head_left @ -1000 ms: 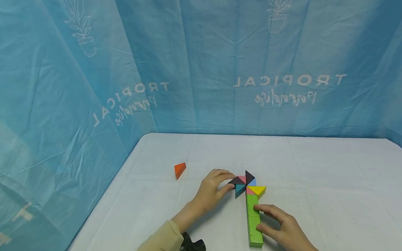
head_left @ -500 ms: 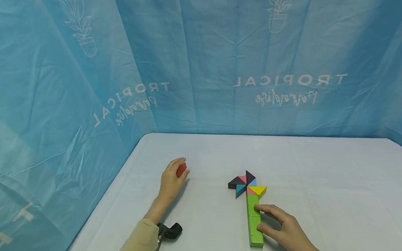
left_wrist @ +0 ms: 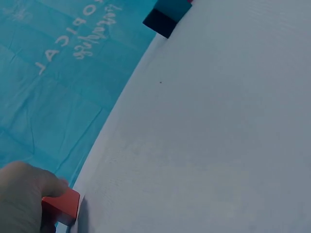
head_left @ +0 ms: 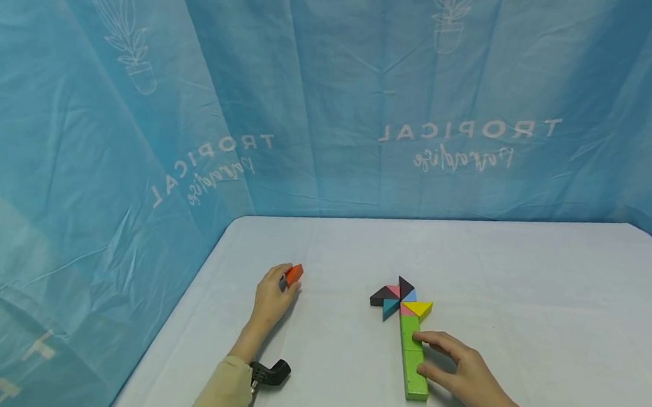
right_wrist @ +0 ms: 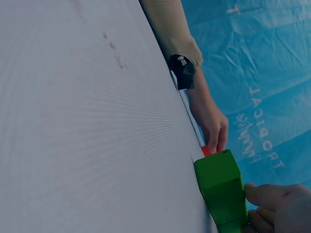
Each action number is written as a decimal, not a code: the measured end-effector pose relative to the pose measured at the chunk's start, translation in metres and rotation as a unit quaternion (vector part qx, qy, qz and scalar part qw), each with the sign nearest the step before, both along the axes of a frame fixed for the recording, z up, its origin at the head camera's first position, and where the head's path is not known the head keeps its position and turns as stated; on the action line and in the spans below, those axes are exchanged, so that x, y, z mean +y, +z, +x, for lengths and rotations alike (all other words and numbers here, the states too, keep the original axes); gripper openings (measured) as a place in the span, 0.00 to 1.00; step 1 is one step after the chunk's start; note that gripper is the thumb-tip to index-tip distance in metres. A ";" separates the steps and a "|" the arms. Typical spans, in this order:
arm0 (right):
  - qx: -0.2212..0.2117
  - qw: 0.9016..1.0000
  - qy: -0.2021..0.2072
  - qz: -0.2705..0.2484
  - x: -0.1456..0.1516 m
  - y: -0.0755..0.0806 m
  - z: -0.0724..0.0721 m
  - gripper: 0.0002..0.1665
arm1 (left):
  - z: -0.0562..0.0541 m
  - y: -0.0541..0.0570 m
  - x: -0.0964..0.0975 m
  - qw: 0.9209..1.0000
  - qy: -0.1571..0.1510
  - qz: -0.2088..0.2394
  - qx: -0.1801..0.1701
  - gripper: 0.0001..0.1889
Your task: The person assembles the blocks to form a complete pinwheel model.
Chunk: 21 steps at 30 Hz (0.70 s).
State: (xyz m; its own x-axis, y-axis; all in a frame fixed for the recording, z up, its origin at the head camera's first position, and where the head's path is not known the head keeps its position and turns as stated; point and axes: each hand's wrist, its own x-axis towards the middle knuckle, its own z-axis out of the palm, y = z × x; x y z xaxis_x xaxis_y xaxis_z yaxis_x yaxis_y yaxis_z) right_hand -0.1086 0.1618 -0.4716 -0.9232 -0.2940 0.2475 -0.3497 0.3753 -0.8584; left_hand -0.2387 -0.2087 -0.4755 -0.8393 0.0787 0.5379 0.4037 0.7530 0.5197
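In the head view my left hand [head_left: 274, 294] is at the left of the table, pinching an orange triangular block [head_left: 295, 274] between thumb and fingers. The left wrist view shows its red-orange face [left_wrist: 68, 206] at the fingertips. My right hand [head_left: 462, 367] rests beside two green blocks [head_left: 413, 367] set end to end, its index fingertip and thumb touching their right side. Above these, triangular blocks form a pinwheel: a black triangle [head_left: 405, 288], a yellow triangle [head_left: 418, 308], a teal triangle [head_left: 390, 307], plus pink, blue and another black one.
A white cloth covers the table [head_left: 524, 293]. Blue printed curtains [head_left: 333, 103] hang along its back and left sides. A black wrist camera [head_left: 271, 373] sits on the left forearm.
My left hand has left the pinwheel's left side, moved left across the table and taken hold of the orange block. The right hand and the green blocks have stayed in place.
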 end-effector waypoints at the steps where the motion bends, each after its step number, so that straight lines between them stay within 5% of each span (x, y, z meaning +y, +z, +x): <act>1: 0.002 1.000 0.001 0.000 0.000 0.000 0.000 0.28 | 0.000 0.000 0.000 1.000 -0.001 -0.001 0.002 0.23; 16: 0.002 1.000 -0.002 0.004 0.000 0.000 -0.001 0.28 | 0.002 0.000 0.002 0.999 -0.007 -0.020 0.025 0.25; 21: 0.000 1.000 -0.003 0.002 0.000 -0.001 0.000 0.28 | 0.003 0.007 0.012 0.998 -0.014 0.012 0.060 0.25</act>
State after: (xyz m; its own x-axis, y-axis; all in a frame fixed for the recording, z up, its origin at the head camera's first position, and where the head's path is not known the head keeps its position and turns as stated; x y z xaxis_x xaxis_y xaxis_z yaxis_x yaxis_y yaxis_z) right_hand -0.1090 0.1618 -0.4722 -0.9248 -0.2903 0.2457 -0.3472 0.3807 -0.8570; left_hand -0.2352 -0.1971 -0.4683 -0.7661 0.0876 0.6367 0.4853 0.7283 0.4838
